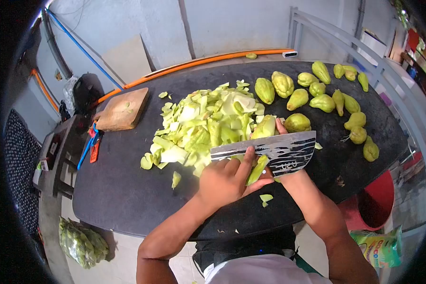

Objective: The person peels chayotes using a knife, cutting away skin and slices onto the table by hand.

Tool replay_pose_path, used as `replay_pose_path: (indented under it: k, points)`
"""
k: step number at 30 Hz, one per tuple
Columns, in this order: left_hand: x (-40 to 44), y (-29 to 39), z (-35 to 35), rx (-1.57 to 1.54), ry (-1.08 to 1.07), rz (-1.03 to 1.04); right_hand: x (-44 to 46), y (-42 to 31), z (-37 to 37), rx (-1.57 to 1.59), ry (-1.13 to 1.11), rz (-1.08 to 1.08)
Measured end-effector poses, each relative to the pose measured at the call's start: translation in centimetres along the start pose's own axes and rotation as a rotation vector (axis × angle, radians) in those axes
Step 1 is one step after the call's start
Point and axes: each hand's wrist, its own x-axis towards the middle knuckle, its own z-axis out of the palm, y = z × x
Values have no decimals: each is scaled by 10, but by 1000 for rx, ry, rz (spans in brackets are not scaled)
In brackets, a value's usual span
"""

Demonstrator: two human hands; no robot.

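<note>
My left hand (227, 180) is closed on a broad cleaver (270, 144), its index finger pressed against the blade. The blade has a dark streaked pattern and lies across the front of my right hand (288, 177). A green chayote slice (258, 170) lies against the blade near the handle. Behind the blade, my right hand holds a chayote (264, 128); its fingertips show beside it and its palm is hidden. A large heap of cut chayote pieces (199, 118) spreads just beyond my left hand. A whole chayote (297, 123) lies close to my right fingertips.
Several whole chayotes (322, 102) lie across the right of the dark table (123, 189). A wooden cutting board (123, 110) rests at the left edge. Beside the table stand a red bucket (376, 201) and a bag of greens (80, 242). A metal railing (412, 109) runs along the right.
</note>
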Motion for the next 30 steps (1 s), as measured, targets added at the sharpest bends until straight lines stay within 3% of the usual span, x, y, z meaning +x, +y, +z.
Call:
replay_pose_path:
  k: [5,6,7,9,12,19,26,30]
  points:
    - [-1,-6,2,-40,24,6,-1,-2,-4,-151,-110,-30]
    - [-2,-8,1,-33,10,-14,0,-3,-5,-106,-140,5]
    - [-3,-11,1,-27,-2,-34,-1,-9,-1,253,-128,178]
    - [-9,-24,6,-17,10,-70,-2,-4,4,225,145,93]
    - [-9,-36,6,-136,41,-50,6,-5,3,168,203,148]
    - [-3,-18,-12,-198,-68,-31,-3,-18,31,284,-33,343]
    - [-2,-13,-15,-226,-18,8,-4,-16,28,236,3,295]
    - [-4,-22,-13,-222,-81,-79,-2,-12,23,220,-3,326]
